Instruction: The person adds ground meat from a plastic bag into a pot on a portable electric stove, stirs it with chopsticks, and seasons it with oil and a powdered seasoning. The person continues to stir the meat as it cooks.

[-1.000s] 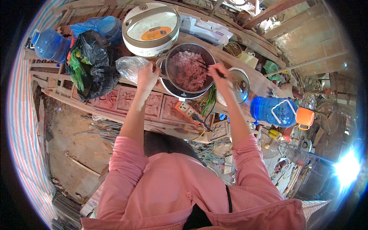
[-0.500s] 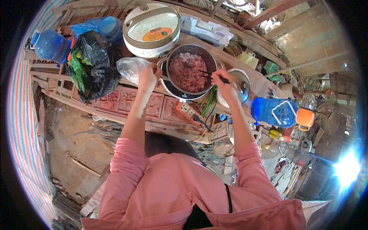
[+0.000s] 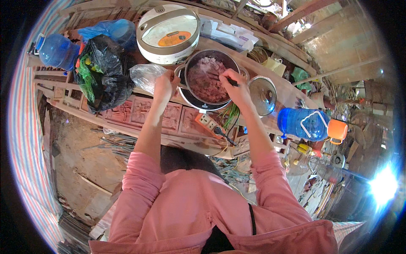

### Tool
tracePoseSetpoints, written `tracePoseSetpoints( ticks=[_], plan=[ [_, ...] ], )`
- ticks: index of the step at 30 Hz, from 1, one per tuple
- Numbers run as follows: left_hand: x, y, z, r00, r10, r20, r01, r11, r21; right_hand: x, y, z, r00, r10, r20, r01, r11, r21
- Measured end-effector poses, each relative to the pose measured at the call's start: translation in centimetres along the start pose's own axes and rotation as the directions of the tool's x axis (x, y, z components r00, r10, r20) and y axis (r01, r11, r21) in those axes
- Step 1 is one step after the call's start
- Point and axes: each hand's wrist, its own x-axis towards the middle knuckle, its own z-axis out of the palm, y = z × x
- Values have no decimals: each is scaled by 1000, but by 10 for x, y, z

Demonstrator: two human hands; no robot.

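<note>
The pot (image 3: 229, 59) stands on the hot plate (image 3: 195, 101), near twelve o'clock from the person's body, with pink, crumbly meat (image 3: 206, 86) spread over its bottom. Taking the pot as the dial's centre, the right hand (image 3: 237, 88) comes in over the rim from four o'clock, its fingers closed round a pair of black chopsticks (image 3: 214, 77) whose far ends reach into the meat. The left hand (image 3: 164, 86) is at nine o'clock, fingers drawn in close together at the pot's handle (image 3: 181, 76); whether they grip it or only rest against it, I cannot tell. Just beyond that hand, also at nine, lies a clear bag (image 3: 146, 77), and past it sits a black bag (image 3: 117, 70) with green plastic showing in its mouth. The white cooker (image 3: 152, 51) is near the pot between ten and eleven, and a white box (image 3: 226, 34) lies between twelve and one. A glass lid (image 3: 263, 96) rests just beside the pot toward four; farther along that line a blue jug (image 3: 298, 122) lies on its side, an orange cup (image 3: 337, 129) at its outer end. Long greens (image 3: 231, 114) lie at five, and an orange power strip (image 3: 208, 122), a black plug in it, sits at six.
</note>
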Motion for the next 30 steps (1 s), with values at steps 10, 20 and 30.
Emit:
tracePoseSetpoints(
  ticks=[10, 20, 30],
  plan=[
    [7, -20, 11, 990, 95, -108, -80, 988, 133, -7, -13, -55, 957, 204, 205, -113, 915, -387],
    [-4, -4, 6, 999, 35, -37, -36, 999, -32, -3, 25, -17, 958, 285, 25, -280, 919, 276],
    [-1, -9, 5, 994, 103, -22, -102, 995, 15, -20, -2, -11, 951, 190, 245, -243, 947, 208]
  ],
)
